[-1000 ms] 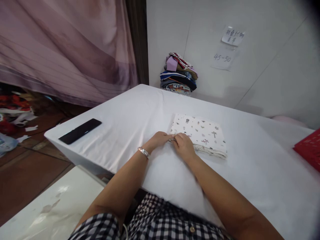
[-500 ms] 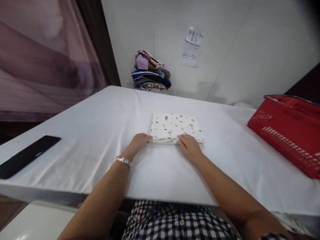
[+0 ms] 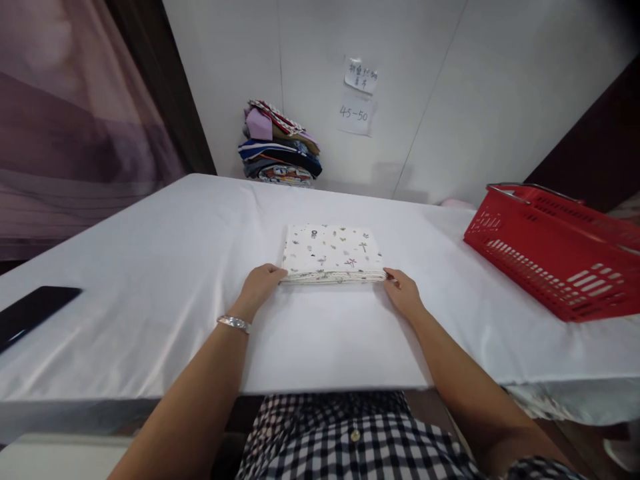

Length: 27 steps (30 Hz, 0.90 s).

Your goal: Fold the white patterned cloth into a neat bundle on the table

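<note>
A folded square of white cotton cloth printed with small dark and reddish motifs (image 3: 333,252) lies flat near the middle of a table covered in smooth white fabric (image 3: 150,267). Its near edge shows several thin stacked layers, neatly aligned.

The left hand (image 3: 259,288) rests palm down on the table cover with its fingers curled loosely against the near left corner of the folded cloth, touching the layered edge; nothing is gripped inside it that can be seen. A thin silver metal bracelet (image 3: 234,324) circles that wrist. The right hand (image 3: 405,295) lies at the near right corner, fingers partly bent, the fingertips touching the edge of the stack; whether they pinch a layer cannot be told.

To the right, well apart from the cloth, stands a red plastic basket with slotted walls and a grey metal handle (image 3: 550,247). At the far edge of the table, against the white wall, sits a soft heap of folded garments in mixed colours (image 3: 279,152). Two white paper notes with handwriting (image 3: 357,93) are stuck on the wall above. A flat black rectangular device (image 3: 30,313) lies at the left edge of the table. A black-and-white checked shirt with buttons (image 3: 350,440) fills the bottom of the view.
</note>
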Each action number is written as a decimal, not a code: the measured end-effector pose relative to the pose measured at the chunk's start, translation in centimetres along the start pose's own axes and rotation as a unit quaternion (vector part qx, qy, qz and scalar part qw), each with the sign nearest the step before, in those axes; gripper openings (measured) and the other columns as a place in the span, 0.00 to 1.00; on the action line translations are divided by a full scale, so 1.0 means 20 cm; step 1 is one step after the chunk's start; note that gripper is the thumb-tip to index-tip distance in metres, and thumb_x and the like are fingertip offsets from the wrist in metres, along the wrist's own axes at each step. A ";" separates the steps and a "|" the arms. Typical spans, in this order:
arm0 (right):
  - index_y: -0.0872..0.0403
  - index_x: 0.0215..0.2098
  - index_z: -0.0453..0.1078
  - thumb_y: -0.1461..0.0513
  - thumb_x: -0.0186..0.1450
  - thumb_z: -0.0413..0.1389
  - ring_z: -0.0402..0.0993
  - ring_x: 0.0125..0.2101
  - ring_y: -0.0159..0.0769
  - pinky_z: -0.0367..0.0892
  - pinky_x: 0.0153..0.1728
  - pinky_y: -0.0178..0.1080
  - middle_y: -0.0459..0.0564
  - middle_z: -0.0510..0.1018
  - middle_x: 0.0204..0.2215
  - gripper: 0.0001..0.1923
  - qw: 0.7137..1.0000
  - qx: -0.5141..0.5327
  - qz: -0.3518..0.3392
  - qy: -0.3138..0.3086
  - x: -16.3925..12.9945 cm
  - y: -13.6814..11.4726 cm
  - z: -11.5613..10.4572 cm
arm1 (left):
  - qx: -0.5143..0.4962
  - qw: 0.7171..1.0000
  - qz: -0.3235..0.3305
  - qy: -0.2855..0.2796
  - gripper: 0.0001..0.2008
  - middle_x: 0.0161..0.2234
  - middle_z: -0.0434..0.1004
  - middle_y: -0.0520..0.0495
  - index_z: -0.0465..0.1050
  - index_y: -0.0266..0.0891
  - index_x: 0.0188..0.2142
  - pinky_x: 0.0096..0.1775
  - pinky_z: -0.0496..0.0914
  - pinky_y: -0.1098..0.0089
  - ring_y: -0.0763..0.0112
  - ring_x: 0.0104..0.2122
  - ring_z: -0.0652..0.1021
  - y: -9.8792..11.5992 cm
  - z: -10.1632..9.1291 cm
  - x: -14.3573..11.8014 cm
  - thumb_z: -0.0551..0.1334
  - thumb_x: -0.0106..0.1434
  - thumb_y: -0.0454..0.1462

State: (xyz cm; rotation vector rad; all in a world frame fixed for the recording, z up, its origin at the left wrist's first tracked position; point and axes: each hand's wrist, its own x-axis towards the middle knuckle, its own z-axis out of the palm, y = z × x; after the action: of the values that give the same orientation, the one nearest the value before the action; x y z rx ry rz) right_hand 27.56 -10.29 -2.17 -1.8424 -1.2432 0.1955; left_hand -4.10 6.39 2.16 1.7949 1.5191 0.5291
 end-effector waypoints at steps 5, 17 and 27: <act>0.52 0.48 0.71 0.56 0.58 0.52 0.70 0.37 0.38 0.66 0.40 0.42 0.50 0.75 0.40 0.20 1.000 -0.019 -0.012 -0.003 0.01 -0.01 0.00 | -0.013 1.000 0.017 0.017 0.14 0.33 0.77 0.48 0.72 0.40 0.33 0.31 0.64 0.69 0.65 0.32 0.75 0.00 0.01 0.00 0.58 0.51 0.46; 0.54 0.49 0.70 0.49 0.55 0.57 0.66 0.25 0.31 0.62 0.28 0.35 0.44 0.72 0.25 0.27 0.965 0.182 0.180 -0.051 0.09 -0.09 -0.04 | -0.015 0.999 0.028 0.023 0.14 0.32 0.75 0.48 0.71 0.40 0.33 0.31 0.64 0.69 0.66 0.30 0.74 0.02 0.02 -0.02 0.58 0.52 0.46; 0.53 0.44 0.70 0.56 0.51 0.57 0.61 0.20 0.29 0.58 0.23 0.34 0.39 0.66 0.19 0.22 0.973 0.169 0.154 -0.015 0.17 -0.01 0.01 | -0.028 0.999 0.005 0.033 0.17 0.35 0.75 0.47 0.69 0.39 0.38 0.31 0.65 0.69 0.67 0.31 0.74 0.01 0.06 0.01 0.61 0.50 0.45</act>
State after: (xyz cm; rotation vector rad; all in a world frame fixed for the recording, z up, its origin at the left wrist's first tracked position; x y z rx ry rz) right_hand 28.91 -7.45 -1.09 -1.7232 -0.8733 0.5721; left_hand -3.00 6.20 1.48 1.7582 1.5246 0.6348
